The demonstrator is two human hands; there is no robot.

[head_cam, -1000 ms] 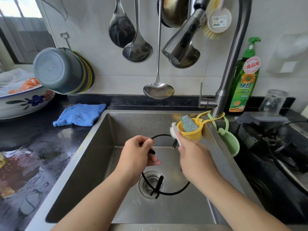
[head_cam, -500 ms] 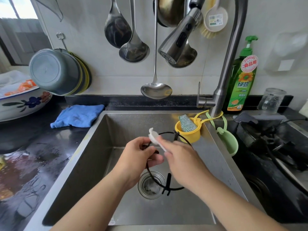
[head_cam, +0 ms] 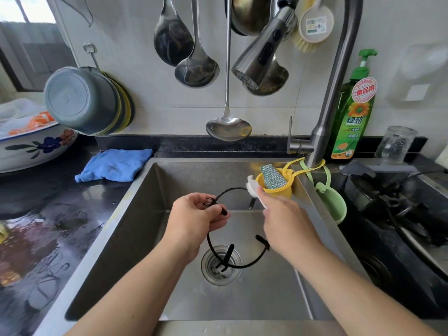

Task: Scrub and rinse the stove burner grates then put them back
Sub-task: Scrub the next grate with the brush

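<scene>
We've got the grate [head_cam: 238, 264], a thin black wire ring with little prongs, held up over the sink [head_cam: 169, 180], roughly above the drain [head_cam: 221, 265]. Our left hand [head_cam: 196, 220] is clamped on the ring at about its 10 o'clock, fingers curled round the wire and one prong. Our right hand [head_cam: 286, 226] is closed around a white brush [head_cam: 252, 186], whose head pokes out past the fingers and sits right at the ring's top edge, around 1 o'clock. Can't tell if the bristles are actually touching the wire there. The ring's 6 o'clock arc hangs in front of the drain, with one prong pointing inward over it.

At 1 o'clock from the brush there's a yellow cup [head_cam: 277, 187] hanging inside the sink corner with a sponge [head_cam: 272, 177] standing in it, and a green cup [head_cam: 333, 204] hangs just beside it at 3 o'clock. Both are looped around the base of the tap [head_cam: 322, 132], whose spray head [head_cam: 263, 50] points down at 12 o'clock. The soap [head_cam: 352, 117] stands behind the tap against the wall.

On the dark wet desk [head_cam: 48, 214] at 9 o'clock lies a blue cloth [head_cam: 115, 164], touching the sink rim. Ladles [head_cam: 228, 127] hang on the wall at 12 o'clock. The stove [head_cam: 400, 209] is at 3 o'clock, right next to the sink.
</scene>
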